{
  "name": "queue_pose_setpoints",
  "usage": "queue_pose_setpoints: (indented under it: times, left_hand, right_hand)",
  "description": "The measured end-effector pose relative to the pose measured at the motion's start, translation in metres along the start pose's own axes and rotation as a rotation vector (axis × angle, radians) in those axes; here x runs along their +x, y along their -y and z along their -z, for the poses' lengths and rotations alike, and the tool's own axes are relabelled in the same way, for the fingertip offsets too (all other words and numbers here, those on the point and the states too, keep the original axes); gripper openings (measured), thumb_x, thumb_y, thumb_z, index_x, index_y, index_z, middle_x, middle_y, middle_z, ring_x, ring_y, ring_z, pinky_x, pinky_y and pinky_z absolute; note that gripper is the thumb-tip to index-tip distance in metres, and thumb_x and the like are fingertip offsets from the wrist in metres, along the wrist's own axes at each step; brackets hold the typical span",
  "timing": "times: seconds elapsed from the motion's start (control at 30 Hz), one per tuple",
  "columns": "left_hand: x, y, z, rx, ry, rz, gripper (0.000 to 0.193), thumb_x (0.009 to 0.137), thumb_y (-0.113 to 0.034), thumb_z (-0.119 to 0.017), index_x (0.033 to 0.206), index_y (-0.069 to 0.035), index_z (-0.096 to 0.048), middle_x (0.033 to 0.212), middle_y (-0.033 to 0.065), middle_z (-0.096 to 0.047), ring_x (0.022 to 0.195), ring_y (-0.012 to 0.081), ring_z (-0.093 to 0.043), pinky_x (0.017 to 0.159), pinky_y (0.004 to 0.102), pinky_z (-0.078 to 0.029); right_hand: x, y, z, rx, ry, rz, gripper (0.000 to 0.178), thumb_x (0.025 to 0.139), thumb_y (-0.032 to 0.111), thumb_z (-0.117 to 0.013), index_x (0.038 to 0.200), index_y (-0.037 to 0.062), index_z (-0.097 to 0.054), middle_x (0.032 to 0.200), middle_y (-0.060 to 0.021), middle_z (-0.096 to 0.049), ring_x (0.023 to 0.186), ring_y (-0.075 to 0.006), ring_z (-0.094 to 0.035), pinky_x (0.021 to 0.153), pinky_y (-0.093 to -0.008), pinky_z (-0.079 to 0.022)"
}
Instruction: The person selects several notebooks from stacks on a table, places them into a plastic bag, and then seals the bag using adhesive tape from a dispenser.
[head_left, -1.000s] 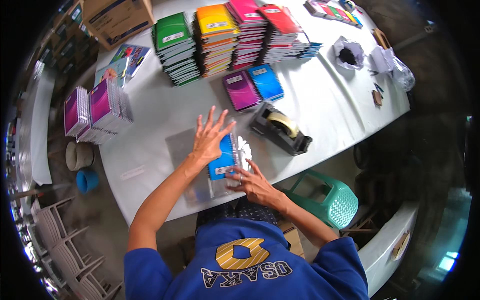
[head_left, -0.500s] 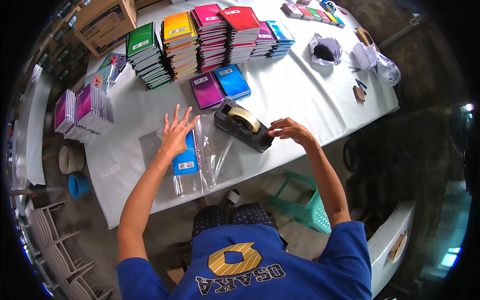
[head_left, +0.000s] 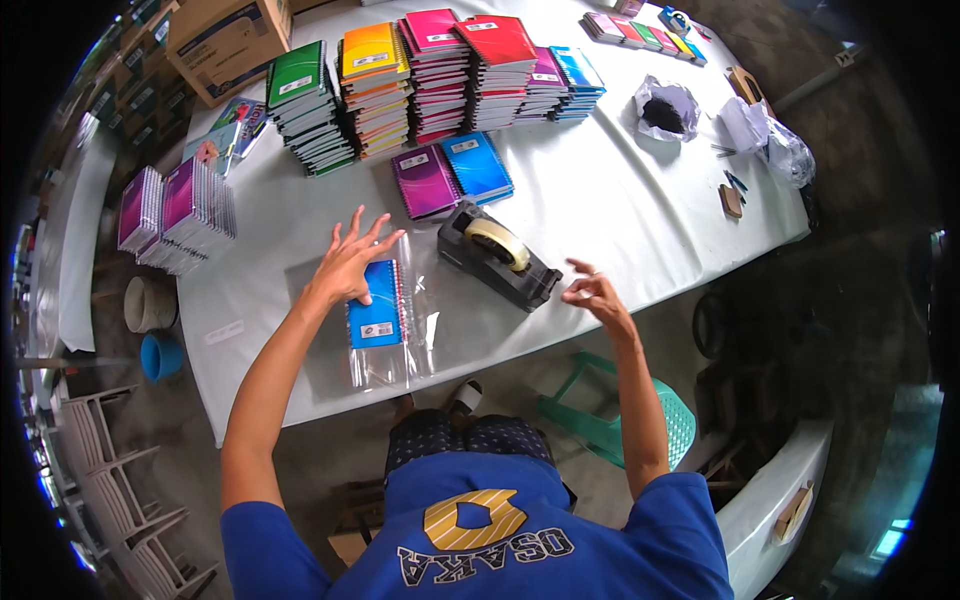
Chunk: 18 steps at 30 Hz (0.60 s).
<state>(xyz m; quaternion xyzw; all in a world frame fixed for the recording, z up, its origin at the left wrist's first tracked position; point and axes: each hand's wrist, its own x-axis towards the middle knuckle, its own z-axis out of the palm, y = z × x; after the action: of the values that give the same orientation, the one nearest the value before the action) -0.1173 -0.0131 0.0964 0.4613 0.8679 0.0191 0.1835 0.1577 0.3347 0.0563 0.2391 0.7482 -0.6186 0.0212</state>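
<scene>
A blue spiral notebook lies inside a clear plastic sleeve near the table's front edge. My left hand rests over its upper left part, fingers spread and thumb on the cover. Just right of the notebook stands a black tape dispenser with a roll of yellowish tape. My right hand hovers off the dispenser's cutting end, forefinger extended and the other fingers curled toward the thumb. Whatever it pinches is too small and blurred to make out.
Beyond the dispenser lie a purple notebook and a blue notebook. Tall notebook stacks, including green ones, line the back. Wrapped purple notebooks stand at left. A green plastic stool is below the table's front edge.
My right hand has moved right, away from the dispenser's cutting end. My left hand stays at the notebook, its thumb now showing on the cover. The view has shifted slightly.
</scene>
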Motion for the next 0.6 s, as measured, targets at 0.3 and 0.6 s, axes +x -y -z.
queue_pose_setpoints:
  times: [0.3, 0.6]
  left_hand:
    - [0.015, 0.017, -0.007, -0.060, 0.048, -0.086, 0.142, 0.029, -0.014, -0.090, 0.151, -0.037, -0.020, 0.160, 0.0015, -0.015, 0.147, 0.0367, -0.005, 0.113, 0.0660, -0.016]
    - [0.038, 0.017, -0.012, -0.138, 0.111, -0.201, 0.140, 0.034, -0.015, -0.088, 0.152, -0.038, -0.015, 0.160, 0.0053, -0.014, 0.146, 0.0384, -0.007, 0.113, 0.0660, -0.016]
  right_hand:
    - [0.007, 0.084, -0.063, -0.449, 0.250, 0.138, 0.024, 0.069, 0.029, -0.082, 0.078, 0.0081, -0.073, 0.087, -0.0090, -0.058, 0.088, -0.0230, -0.054, 0.073, -0.0375, -0.045]
    - [0.083, 0.123, -0.248, -0.338, 0.436, 0.090, 0.035, 0.071, 0.031, -0.081, 0.080, -0.0012, -0.072, 0.066, -0.0082, -0.067, 0.060, -0.0136, -0.060, 0.058, -0.0311, -0.046]
